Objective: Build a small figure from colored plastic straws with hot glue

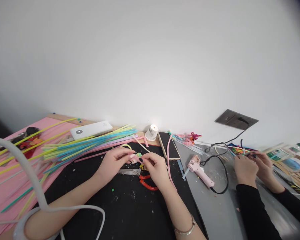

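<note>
Desk, 2 people at work; we log the wearer's hands only.

- Left hand (pixel 113 162) and right hand (pixel 156 170) meet over the black mat (pixel 130 206), fingertips pinched narrow on a short straw piece (pixel 138 156), pink with a pale green bit at its end. The piece is held just above the mat, between the 2 hands, in front of the phone (pixel 168 145).
- We judge the step to be fine shaping or joining of this piece, midway rather than finished: it is in both grips, not laid down.
- Any further handling calls for a light, steady pinch. The piece is small and soft, and too much pressure would crush it.
- Near at hand: the straws (pixel 90 143) fanned out to the left, red-handled cutters (pixel 147 182) under the right hand, and the glue gun (pixel 200 170) well to the right.

Hard to make out:
- Fingertips cover most of the piece, so we cannot tell if it is 1 part or 2.
- The cutters' blades are hidden by the right hand.
- A white cable (pixel 35 186) crosses the left forearm, and both elbows are cut off by the frame.
- A co-worker's hands (pixel 245 168) at the right are blurred, and what they hold is unclear.
</note>
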